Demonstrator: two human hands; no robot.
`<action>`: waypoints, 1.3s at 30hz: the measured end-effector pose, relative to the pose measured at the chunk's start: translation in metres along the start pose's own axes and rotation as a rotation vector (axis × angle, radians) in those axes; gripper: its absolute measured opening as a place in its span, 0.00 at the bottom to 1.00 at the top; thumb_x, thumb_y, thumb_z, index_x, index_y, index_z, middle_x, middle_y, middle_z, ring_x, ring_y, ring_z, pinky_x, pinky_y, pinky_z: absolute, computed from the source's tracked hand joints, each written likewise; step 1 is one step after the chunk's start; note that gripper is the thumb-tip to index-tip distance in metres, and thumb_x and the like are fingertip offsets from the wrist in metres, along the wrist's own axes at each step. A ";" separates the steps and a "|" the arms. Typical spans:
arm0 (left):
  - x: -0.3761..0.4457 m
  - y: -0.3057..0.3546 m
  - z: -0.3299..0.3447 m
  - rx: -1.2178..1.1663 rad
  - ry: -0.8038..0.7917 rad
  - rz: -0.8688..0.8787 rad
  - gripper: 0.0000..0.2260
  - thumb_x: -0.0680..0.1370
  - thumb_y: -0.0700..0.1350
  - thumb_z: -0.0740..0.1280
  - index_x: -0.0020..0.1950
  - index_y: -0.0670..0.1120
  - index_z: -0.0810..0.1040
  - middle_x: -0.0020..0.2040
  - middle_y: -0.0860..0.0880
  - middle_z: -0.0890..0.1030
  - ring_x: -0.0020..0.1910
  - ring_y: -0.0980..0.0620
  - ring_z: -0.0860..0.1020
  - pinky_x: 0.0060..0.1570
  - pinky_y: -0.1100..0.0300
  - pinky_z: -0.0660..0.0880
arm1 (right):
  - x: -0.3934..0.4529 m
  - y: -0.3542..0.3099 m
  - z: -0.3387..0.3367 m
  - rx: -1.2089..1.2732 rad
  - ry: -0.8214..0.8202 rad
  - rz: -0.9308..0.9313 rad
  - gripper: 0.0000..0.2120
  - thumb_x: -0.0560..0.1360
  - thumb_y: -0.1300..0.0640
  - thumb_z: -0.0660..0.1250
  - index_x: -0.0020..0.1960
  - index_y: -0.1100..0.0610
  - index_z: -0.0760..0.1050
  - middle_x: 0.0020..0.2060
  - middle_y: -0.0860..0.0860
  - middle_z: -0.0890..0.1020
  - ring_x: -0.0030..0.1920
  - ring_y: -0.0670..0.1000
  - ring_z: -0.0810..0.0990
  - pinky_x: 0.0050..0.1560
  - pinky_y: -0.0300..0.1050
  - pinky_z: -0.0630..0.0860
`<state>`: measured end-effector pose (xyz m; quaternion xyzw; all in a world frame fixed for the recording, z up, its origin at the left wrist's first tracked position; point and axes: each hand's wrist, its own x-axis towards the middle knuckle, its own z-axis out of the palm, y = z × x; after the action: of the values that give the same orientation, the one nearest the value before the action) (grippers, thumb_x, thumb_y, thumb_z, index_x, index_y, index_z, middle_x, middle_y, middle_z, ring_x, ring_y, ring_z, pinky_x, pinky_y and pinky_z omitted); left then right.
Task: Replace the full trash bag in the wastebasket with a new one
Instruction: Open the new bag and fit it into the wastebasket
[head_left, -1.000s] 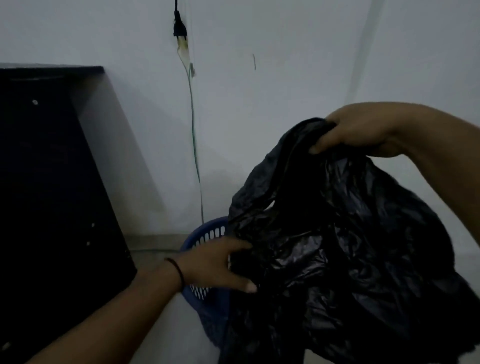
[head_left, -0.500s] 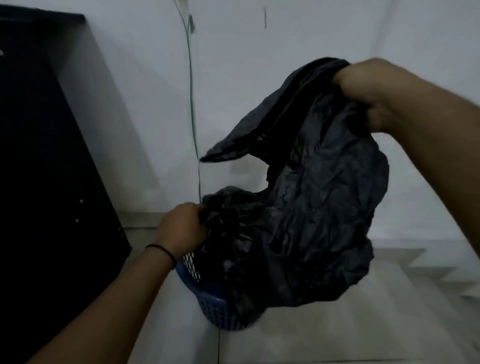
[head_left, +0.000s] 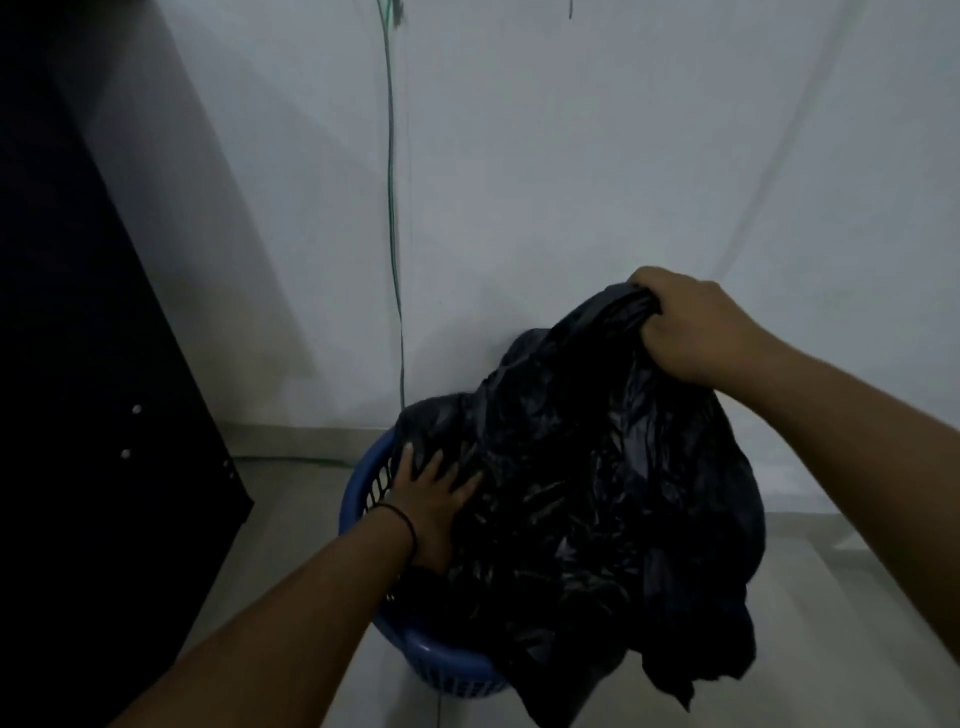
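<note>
I judge this the lining step: the new black trash bag (head_left: 597, 493) is draped over the blue wastebasket (head_left: 363, 483) on the floor by the wall, spilling over its near and right sides. My left hand (head_left: 431, 499) lies flat, fingers spread, pressing the plastic inside the left rim; my right hand's (head_left: 691, 322) grip is clamped on the bag's bunched top edge, above the basket. Next I need to find the mouth and stretch it over the rim.

**Bare forearms, one thin wristband**

Both forearms are bare, with no sleeves in view. The left hand (head_left: 434, 499) has a thin dark band (head_left: 402, 519) round its wrist. The right hand (head_left: 685, 327) wears nothing visible.
</note>
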<state>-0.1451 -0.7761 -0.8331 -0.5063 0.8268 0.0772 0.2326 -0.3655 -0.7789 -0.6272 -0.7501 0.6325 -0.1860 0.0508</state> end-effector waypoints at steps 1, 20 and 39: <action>0.009 0.003 0.007 -0.118 -0.136 0.002 0.43 0.73 0.61 0.64 0.77 0.50 0.41 0.77 0.46 0.49 0.76 0.40 0.47 0.71 0.37 0.47 | 0.002 0.000 0.003 0.059 0.014 0.028 0.09 0.77 0.65 0.53 0.53 0.61 0.71 0.45 0.55 0.75 0.42 0.52 0.70 0.31 0.40 0.61; 0.019 -0.028 0.003 -0.221 0.520 -0.246 0.39 0.73 0.55 0.68 0.76 0.48 0.51 0.77 0.42 0.50 0.76 0.40 0.48 0.72 0.38 0.47 | 0.019 0.021 0.070 1.498 -0.062 0.778 0.11 0.79 0.60 0.58 0.55 0.61 0.77 0.49 0.57 0.82 0.44 0.54 0.81 0.32 0.44 0.82; -0.039 -0.021 0.032 -0.329 0.815 -0.323 0.11 0.66 0.40 0.73 0.47 0.45 0.81 0.44 0.45 0.79 0.43 0.46 0.76 0.43 0.56 0.72 | -0.071 0.082 0.208 0.122 -0.244 0.326 0.17 0.71 0.47 0.41 0.28 0.51 0.59 0.29 0.49 0.68 0.45 0.55 0.70 0.32 0.36 0.54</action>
<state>-0.1019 -0.7430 -0.8413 -0.6479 0.7380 -0.0350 -0.1853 -0.3798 -0.7595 -0.8610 -0.6505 0.7221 -0.1213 0.2019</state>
